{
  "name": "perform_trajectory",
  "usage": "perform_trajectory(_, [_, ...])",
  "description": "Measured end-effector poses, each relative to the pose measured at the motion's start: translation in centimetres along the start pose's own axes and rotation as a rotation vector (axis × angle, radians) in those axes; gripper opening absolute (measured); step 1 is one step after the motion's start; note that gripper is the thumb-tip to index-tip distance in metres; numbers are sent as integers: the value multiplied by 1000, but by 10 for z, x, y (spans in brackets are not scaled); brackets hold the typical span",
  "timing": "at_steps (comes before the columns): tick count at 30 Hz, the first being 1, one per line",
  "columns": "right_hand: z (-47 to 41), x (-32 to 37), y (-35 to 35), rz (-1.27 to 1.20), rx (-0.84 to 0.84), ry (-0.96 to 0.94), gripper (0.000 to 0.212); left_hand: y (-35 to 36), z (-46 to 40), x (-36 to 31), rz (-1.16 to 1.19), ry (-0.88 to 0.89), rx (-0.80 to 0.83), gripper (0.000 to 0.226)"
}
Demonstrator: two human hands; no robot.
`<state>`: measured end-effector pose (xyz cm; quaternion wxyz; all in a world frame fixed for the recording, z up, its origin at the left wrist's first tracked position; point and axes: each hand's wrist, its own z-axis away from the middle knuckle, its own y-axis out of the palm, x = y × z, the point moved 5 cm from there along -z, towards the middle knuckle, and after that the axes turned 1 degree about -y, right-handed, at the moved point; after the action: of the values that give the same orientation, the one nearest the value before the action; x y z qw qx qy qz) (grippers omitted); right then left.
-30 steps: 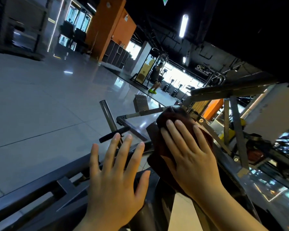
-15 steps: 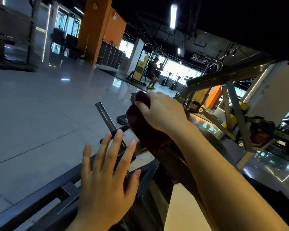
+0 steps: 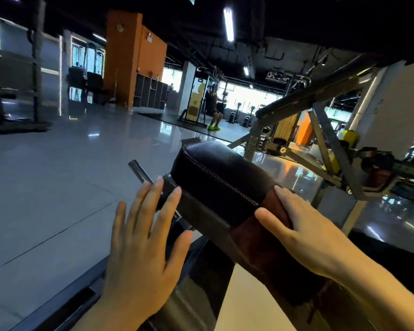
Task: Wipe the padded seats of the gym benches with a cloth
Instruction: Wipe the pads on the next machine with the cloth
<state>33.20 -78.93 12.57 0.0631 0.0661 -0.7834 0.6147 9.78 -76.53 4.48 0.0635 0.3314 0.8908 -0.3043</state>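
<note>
Overhead, a grey steel frame (image 3: 325, 130) slanted behind the bench. Black padded seat (image 3: 215, 177) ran away from the camera, bare at its far end. Dark red cloth (image 3: 256, 230) draped over its near part. Right hand (image 3: 304, 230) clasped the cloth against the pad. Left hand (image 3: 141, 254) hovered beside the bench, fingers spread, grasping nothing.

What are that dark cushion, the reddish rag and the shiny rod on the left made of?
The padded seat looks like black leather or vinyl: a pebbled grain, a soft sheen, and a stitched seam along its edge. The cloth under the right hand seems a napped fabric, perhaps microfibre: matte and fuzzy. The rod looks like polished metal, with bright reflections.
</note>
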Motion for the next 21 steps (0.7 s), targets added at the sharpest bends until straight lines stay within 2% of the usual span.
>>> perform_trajectory(3, [-45, 33, 1, -60, 86, -75, 112, 8, -33, -19, 11, 63, -26, 60])
perform_trajectory(7, [-138, 81, 11, -82, 112, -315, 89, 26, -52, -18, -6, 61, -27, 60])
perform_trajectory(9, [-175, 88, 14, -85, 143, -360, 86, 29, -52, -14, -2, 39, -53, 61])
perform_trajectory(14, [-187, 42, 9, -185, 163, -353, 79, 33, -51, -20, -190, 171, -41, 61])
perform_trajectory(15, [-180, 28, 10, -200, 166, -344, 80, 35, -51, -20, -213, 180, -30, 62])
perform_trajectory(18, [-153, -16, 11, -211, 140, -337, 114, 36, -50, -22, -221, 184, -22, 62])
perform_trajectory(19, [-145, -31, 11, -232, 132, -335, 119, 35, -50, -22, -214, 188, -24, 62])
perform_trajectory(21, [-122, -60, 10, -274, 102, -302, 106, 33, -49, -23, -190, 193, -28, 61])
